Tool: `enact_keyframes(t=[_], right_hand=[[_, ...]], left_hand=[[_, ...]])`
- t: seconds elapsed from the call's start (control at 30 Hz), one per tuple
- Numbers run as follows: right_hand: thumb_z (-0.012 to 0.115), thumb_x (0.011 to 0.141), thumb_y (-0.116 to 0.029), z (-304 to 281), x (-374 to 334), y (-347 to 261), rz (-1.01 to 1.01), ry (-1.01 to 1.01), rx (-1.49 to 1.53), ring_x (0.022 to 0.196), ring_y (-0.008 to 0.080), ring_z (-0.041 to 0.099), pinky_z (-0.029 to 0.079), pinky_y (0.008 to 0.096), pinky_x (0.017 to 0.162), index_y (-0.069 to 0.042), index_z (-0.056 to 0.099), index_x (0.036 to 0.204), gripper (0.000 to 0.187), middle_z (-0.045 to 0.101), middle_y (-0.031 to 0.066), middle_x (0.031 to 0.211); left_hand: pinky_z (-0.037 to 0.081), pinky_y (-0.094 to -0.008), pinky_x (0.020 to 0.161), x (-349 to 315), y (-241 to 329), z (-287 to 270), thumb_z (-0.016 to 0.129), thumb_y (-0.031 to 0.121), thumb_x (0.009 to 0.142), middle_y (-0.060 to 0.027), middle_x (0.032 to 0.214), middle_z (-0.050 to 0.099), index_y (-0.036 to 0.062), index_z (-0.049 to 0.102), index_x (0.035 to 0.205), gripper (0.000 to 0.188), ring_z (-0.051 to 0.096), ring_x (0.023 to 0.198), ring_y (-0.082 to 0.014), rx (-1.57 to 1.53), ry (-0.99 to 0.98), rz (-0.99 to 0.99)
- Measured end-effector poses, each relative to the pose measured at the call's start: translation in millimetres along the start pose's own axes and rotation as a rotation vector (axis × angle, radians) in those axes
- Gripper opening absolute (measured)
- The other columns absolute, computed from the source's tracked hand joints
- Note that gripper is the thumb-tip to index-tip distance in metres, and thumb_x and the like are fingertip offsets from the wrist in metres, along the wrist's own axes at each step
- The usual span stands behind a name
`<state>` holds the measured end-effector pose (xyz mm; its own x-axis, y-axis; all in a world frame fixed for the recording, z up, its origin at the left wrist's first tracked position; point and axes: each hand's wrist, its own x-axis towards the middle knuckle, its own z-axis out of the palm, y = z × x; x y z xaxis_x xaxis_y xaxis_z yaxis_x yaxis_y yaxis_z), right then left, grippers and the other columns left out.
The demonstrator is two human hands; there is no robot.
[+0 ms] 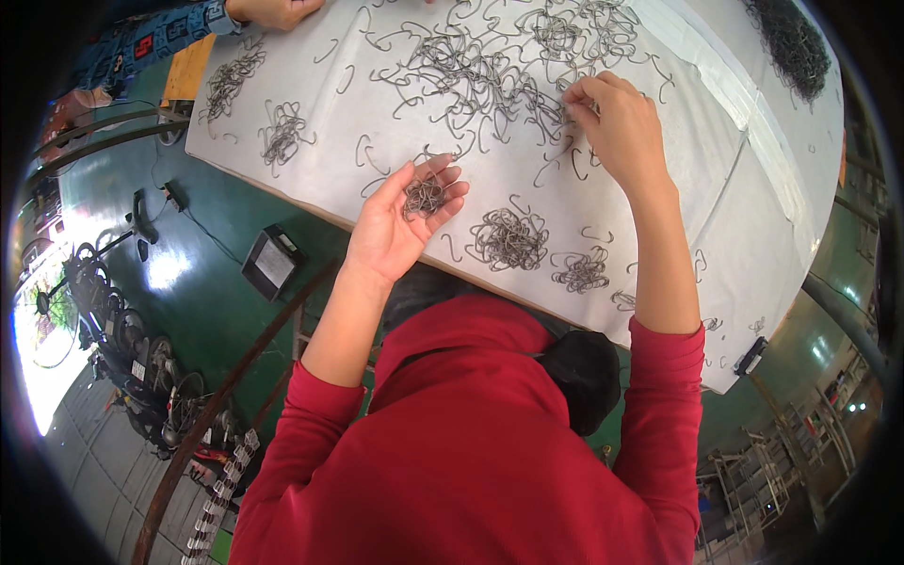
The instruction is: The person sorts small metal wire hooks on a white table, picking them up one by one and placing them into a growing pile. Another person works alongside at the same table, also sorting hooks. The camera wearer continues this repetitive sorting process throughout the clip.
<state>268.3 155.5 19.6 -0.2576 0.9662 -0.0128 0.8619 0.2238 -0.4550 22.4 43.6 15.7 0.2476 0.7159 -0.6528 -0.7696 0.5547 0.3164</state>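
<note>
Palm up near the table's front edge, my left hand cups a small bunch of bent metal hooks, its fingers curled around them. My right hand reaches to the right side of a large loose heap of grey wire hooks. Thumb and forefinger are pinched together there among the hooks; what lies between the fingertips is too small to make out. Below and between my hands sits a denser pile of hooks, with a smaller pile to its right.
A white-covered table carries more small hook piles at the left, and a dark heap lies far right. Another person's hand rests at the far left edge. A black box-like object stands on the green floor.
</note>
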Motion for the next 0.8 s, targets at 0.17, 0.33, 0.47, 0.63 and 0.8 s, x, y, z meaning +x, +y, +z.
enact_keyframes(t=[0.17,0.33,0.47,0.63,0.8], right_hand=[[0.067,0.077,-0.014,-2,-11,-10,0.006,-0.055,0.050,0.082,0.0216,0.058,0.042,0.0401,0.077,-0.011,0.065,0.080,0.005,0.060,0.0009,0.079],[0.068,0.076,-0.016,8,-12,-3,-0.035,-0.027,0.045,0.081,0.0213,0.058,0.042,0.0399,0.076,-0.012,0.064,0.082,0.008,0.059,0.0006,0.078],[0.068,0.077,-0.016,12,-12,-3,-0.083,0.036,-0.021,0.080,0.0217,0.058,0.042,0.0399,0.074,-0.010,0.062,0.081,0.009,0.059,0.0018,0.077],[0.064,0.081,-0.015,8,-5,-2,0.018,0.097,0.150,0.072,0.0234,0.059,0.045,0.0356,0.066,-0.005,0.062,0.082,0.010,0.062,0.0051,0.078],[0.061,0.084,-0.015,-16,12,0,0.290,0.003,0.567,0.067,0.0110,0.056,0.043,0.0247,0.062,-0.002,0.065,0.090,0.014,0.066,0.0044,0.076]], left_hand=[[0.051,-0.0357,0.090,2,1,-6,0.043,0.025,0.097,-0.0150,0.109,0.059,-0.0051,0.050,0.120,0.038,0.058,0.104,-0.0276,-0.014,0.001,-0.013],[0.049,-0.0372,0.092,3,2,-5,0.042,0.025,0.097,-0.0159,0.109,0.059,-0.0067,0.050,0.120,0.040,0.058,0.106,-0.0295,0.002,0.018,-0.016],[0.049,-0.0370,0.092,4,2,-7,0.041,0.025,0.097,-0.0158,0.109,0.059,-0.0066,0.050,0.120,0.040,0.058,0.106,-0.0292,-0.008,-0.003,-0.016],[0.049,-0.0367,0.092,3,2,-5,0.040,0.025,0.097,-0.0158,0.109,0.059,-0.0068,0.051,0.119,0.040,0.058,0.106,-0.0290,-0.008,-0.006,-0.018],[0.049,-0.0371,0.092,2,3,-2,0.041,0.025,0.097,-0.0157,0.109,0.059,-0.0072,0.050,0.119,0.040,0.058,0.105,-0.0288,0.000,0.006,-0.009]])
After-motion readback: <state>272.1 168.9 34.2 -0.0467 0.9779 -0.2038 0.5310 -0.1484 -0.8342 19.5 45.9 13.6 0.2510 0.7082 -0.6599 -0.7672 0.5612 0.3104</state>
